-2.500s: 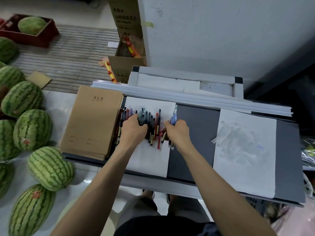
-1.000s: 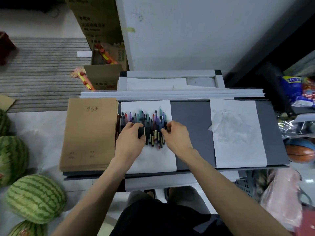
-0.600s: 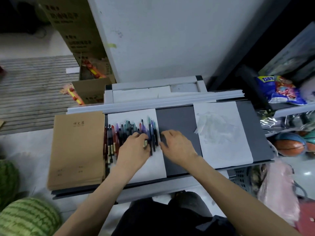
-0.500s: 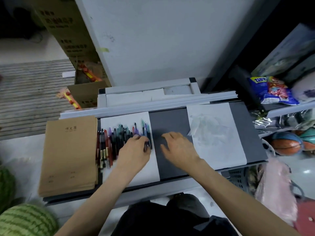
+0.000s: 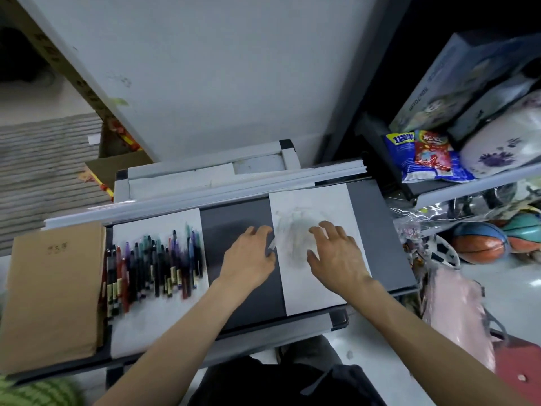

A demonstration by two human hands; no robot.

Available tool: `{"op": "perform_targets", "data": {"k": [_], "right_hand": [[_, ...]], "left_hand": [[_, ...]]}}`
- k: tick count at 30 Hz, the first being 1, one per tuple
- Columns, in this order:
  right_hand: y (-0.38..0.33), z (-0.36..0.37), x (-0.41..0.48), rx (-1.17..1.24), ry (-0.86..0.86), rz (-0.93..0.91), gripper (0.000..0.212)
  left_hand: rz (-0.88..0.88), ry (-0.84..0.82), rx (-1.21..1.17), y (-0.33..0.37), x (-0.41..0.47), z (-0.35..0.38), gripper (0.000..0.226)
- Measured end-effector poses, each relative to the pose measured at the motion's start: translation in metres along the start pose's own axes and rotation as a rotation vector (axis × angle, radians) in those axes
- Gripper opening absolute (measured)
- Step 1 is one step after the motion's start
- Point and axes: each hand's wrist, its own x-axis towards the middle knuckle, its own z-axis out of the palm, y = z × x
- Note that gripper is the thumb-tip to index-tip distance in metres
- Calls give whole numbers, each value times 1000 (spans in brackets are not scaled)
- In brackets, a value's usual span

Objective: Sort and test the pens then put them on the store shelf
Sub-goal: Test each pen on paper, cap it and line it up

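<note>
Pens (image 5: 152, 265) on left sheet (image 5: 152, 326) — left hand (image 5: 248, 259), right hand (image 5: 336, 259) well clear, fingers (image 5: 328, 227) spread.

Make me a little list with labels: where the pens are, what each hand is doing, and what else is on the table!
Pens: many coloured, in a row on the left white sheet
Left hand: open, empty, at the right white sheet edge
Right hand: open, over a blurry clear plastic pile
Beside pens: brown notebooks
Table: dark grey
</note>
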Motion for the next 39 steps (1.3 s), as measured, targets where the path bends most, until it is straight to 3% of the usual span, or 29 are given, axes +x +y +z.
{"op": "perform_targets", "data": {"k": [10, 27, 30, 32, 35, 39], "right_hand": [[48, 11, 12, 178, -53, 44, 69], [75, 23, 20, 264, -7, -41, 62], [81, 17, 22, 266, -31, -89, 71], [85, 14, 22, 246, -90, -138, 85], [86, 14, 19, 171, -167, -179, 106], [83, 22, 12, 136, -150, -181, 116]], "left_hand": [[-44, 0, -45, 39, 35, 35, 64], [-88, 106, -352, 52, 31, 65, 53], [46, 163, -344, 41, 38, 48, 49], [132, 117, -242, 31, 51, 37, 58], [159, -1, -120, 25, 67, 28, 69], [192, -12, -34, 27, 70, 37, 61]]}}
